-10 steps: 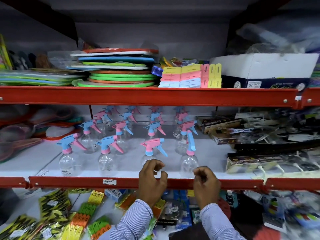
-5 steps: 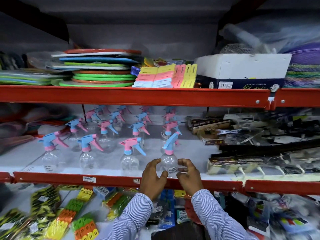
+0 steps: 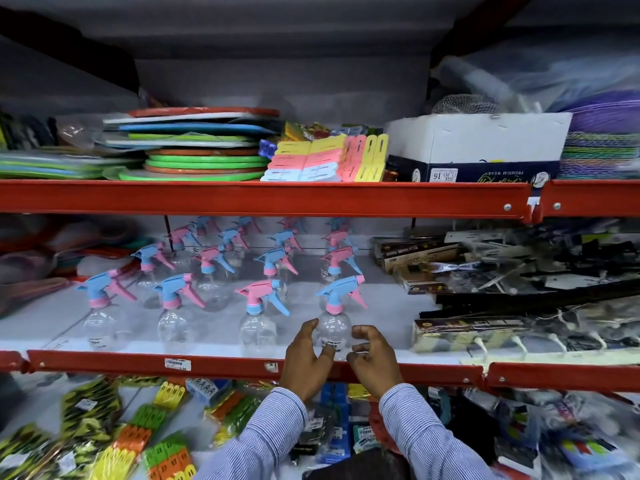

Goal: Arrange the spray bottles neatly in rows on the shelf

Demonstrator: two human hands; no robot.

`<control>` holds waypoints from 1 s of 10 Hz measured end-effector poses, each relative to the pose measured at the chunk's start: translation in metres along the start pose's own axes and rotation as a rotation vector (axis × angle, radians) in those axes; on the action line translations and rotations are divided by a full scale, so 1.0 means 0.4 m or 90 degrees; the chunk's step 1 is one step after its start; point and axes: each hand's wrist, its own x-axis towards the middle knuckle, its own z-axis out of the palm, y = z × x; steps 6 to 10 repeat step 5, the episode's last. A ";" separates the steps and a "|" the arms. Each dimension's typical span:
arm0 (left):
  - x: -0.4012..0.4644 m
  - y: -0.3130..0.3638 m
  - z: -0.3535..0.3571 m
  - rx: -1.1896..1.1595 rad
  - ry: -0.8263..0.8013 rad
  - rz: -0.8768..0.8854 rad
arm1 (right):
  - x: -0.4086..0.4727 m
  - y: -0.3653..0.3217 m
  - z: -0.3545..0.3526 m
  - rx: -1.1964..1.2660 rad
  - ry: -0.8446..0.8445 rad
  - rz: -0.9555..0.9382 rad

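Clear spray bottles with pink and blue trigger heads stand in rows on the white middle shelf (image 3: 381, 292). The front row holds three bottles (image 3: 176, 323) to the left of my hands, with more rows (image 3: 273, 261) lined up behind. At the right end of the front row a bottle with a blue head and pink collar (image 3: 334, 325) stands upright near the red shelf rim (image 3: 207, 364). My left hand (image 3: 304, 358) grips its left side, thumb up and fingertips on the label. My right hand (image 3: 374, 358) cups its right side with curled fingers.
Dark boxes and packed hooks (image 3: 467, 332) crowd the shelf right of the bottles. The red beam of the upper shelf (image 3: 263, 197) hangs low over the back rows, carrying stacked plates (image 3: 201, 157) and a white box (image 3: 478, 143). Packs of clips (image 3: 138, 441) lie on the shelf below.
The view shifted right. Both hands rose from the red rim onto the rightmost front bottle, and its blue head turned from trigger-up to facing left like the others.
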 end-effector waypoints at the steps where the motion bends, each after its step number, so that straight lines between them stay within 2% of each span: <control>1: 0.001 0.001 -0.003 -0.003 -0.014 -0.004 | -0.003 0.002 0.000 0.002 0.002 0.006; 4: -0.010 0.017 -0.019 0.027 -0.025 -0.007 | -0.026 -0.013 -0.006 -0.018 0.010 -0.008; 5: -0.029 0.027 -0.031 0.070 0.039 0.060 | -0.057 -0.039 -0.023 -0.024 0.143 -0.112; 10: -0.029 0.027 -0.031 0.070 0.039 0.060 | -0.057 -0.039 -0.023 -0.024 0.143 -0.112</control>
